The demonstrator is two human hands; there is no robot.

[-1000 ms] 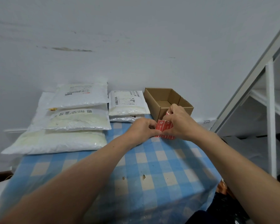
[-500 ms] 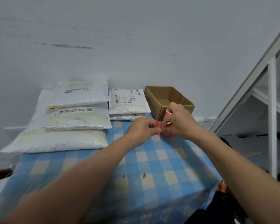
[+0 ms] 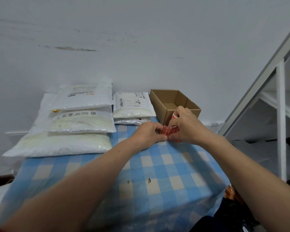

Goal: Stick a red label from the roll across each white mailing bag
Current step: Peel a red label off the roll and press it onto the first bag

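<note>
Both hands meet above the far right part of the blue checked table (image 3: 157,173). My right hand (image 3: 187,126) holds the roll of red labels (image 3: 174,116), mostly hidden in its fingers. My left hand (image 3: 147,134) pinches the free red label (image 3: 167,131) that runs out from the roll. Several white mailing bags lie at the far left: a stack with a top bag (image 3: 84,96), a middle bag (image 3: 80,121) and a large bottom bag (image 3: 60,144). A smaller pair of bags (image 3: 132,104) lies beside the stack.
An open brown cardboard box (image 3: 167,101) stands at the back right, just behind my right hand. A white wall rises behind the table. A white metal shelf frame (image 3: 280,114) stands at the right. Dark things lie on the floor at lower right.
The hands stay in the same place. The label strip between them has shifted slightly as my left hand pulls at its end.
</note>
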